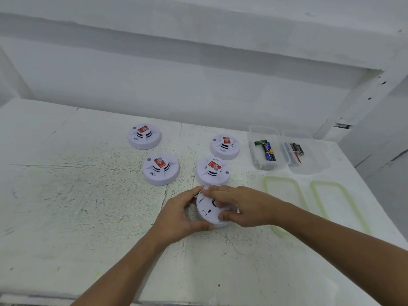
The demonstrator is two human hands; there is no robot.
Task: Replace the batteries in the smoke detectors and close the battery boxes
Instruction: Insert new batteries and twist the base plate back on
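Both hands meet on one smoke detector (207, 212) at the near middle of the worktop (88, 195), which is turned so its flat white back faces up. The left hand (180, 215) curls round its left rim, with its fingers (192, 193) hooked over the far edge and the thumb at the near edge. The right hand (245, 206) reaches in from the right and grips across the back, fingertips on the far side and thumb (225, 216) on the near side.

Four more stand face up, each with a red label: the near-right detector (212, 171) just beyond the held one, the near-left detector (160, 168) to its left, the far-right detector (224, 146) and the far-left detector (144, 136) behind them.

At the far right sit two open clear boxes side by side. The left box (257, 163) holds green and blue batteries (267, 151); the right box (314, 161) holds black batteries (297, 149). Nearer, two lids with green seals lie flat, the left lid (267, 184) partly under the right forearm and the right lid (315, 187) beside it
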